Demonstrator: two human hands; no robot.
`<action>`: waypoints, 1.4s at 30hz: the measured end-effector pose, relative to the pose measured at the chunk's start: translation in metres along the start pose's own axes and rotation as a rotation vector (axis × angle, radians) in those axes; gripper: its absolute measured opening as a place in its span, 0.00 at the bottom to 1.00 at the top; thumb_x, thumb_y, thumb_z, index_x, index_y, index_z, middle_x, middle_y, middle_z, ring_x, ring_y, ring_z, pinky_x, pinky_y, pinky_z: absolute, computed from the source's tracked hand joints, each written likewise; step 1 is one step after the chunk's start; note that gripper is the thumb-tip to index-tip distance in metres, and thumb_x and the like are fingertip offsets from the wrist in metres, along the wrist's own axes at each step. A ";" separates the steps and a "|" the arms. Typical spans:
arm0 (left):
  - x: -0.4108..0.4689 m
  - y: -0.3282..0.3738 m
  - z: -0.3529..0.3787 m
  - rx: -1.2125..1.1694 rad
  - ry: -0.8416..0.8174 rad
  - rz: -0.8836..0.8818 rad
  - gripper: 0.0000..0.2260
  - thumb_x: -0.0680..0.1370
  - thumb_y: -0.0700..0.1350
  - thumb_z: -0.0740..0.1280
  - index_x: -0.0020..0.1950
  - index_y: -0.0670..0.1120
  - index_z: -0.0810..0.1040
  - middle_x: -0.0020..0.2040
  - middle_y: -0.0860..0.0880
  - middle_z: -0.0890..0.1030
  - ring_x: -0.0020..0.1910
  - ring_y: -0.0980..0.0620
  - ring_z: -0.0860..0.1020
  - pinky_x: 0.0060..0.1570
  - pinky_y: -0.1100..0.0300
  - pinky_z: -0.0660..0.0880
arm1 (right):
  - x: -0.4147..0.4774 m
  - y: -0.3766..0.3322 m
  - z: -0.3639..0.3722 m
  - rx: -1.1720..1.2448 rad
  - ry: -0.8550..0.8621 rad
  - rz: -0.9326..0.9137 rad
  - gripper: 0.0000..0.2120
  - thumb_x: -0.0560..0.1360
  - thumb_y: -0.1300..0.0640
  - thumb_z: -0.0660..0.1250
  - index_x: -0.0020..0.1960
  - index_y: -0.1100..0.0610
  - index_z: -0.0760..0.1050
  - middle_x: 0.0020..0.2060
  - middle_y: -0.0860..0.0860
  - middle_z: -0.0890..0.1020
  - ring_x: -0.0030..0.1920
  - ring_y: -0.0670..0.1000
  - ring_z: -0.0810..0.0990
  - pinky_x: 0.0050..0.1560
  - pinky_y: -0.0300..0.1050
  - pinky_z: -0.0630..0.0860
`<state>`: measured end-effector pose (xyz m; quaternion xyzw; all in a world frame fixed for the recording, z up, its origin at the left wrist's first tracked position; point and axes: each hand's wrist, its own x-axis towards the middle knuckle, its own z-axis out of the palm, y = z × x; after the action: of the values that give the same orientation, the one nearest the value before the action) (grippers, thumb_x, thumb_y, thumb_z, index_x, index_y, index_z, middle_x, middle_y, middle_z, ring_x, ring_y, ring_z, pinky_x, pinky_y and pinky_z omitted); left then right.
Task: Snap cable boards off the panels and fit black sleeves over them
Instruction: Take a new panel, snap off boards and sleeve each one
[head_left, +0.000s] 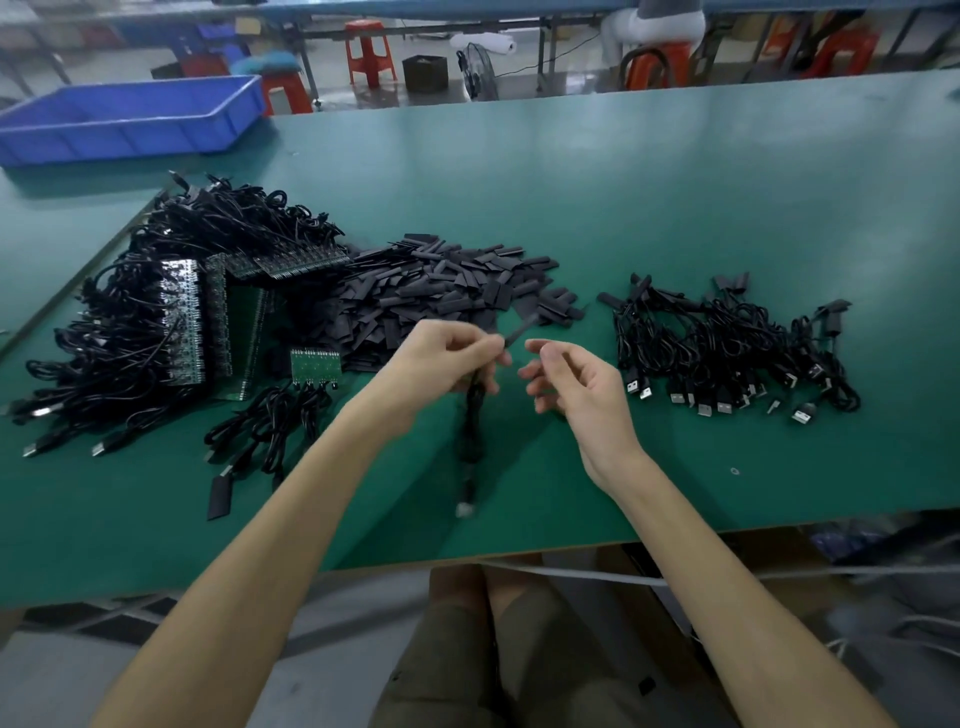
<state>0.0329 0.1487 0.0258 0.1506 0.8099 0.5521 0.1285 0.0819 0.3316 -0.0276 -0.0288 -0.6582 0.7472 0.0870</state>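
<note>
Fingers of L hand (449, 358) pinch a cable (471, 431) just below its sleeve (519, 332), which pokes up-right. Cable hangs down over green table (675, 208). R hand (576, 384) is just beside, fingers loosely curled, holding nothing. Sleeve pile (452, 291) lies behind, panels (192, 317) w/ cords at left, sleeved cables (727, 353) at right. Blue bin (130, 119) and red stools (369, 52) sit farther back.

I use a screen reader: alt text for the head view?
The left hand pinches a black-sleeved cable end above a green table; right hand, open, hovers beside it. Behind lie cabled board panels at left, loose black sleeves in the middle, sleeved cables at right.
</note>
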 end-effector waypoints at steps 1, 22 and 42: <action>0.007 0.007 0.004 -0.093 0.038 -0.030 0.11 0.83 0.47 0.67 0.46 0.44 0.84 0.36 0.46 0.83 0.34 0.55 0.80 0.38 0.64 0.74 | 0.000 0.001 0.001 -0.051 0.001 -0.005 0.08 0.84 0.59 0.64 0.57 0.57 0.82 0.42 0.51 0.86 0.41 0.46 0.83 0.40 0.40 0.79; 0.092 0.037 0.089 -0.117 -0.017 -0.200 0.12 0.81 0.38 0.68 0.65 0.37 0.79 0.62 0.42 0.80 0.61 0.47 0.80 0.58 0.55 0.81 | -0.004 -0.001 0.009 -0.507 -0.182 -0.002 0.10 0.79 0.62 0.66 0.41 0.54 0.81 0.31 0.44 0.83 0.32 0.41 0.78 0.41 0.40 0.75; 0.074 0.040 0.090 0.240 -0.411 0.016 0.22 0.83 0.41 0.66 0.77 0.48 0.71 0.73 0.52 0.74 0.70 0.56 0.73 0.61 0.62 0.71 | -0.003 0.006 0.010 -0.489 -0.153 -0.011 0.19 0.75 0.67 0.65 0.33 0.47 0.80 0.30 0.41 0.84 0.34 0.42 0.81 0.41 0.40 0.74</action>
<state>0.0027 0.2675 0.0280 0.2803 0.8253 0.4106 0.2677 0.0831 0.3210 -0.0329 0.0113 -0.8242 0.5653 0.0312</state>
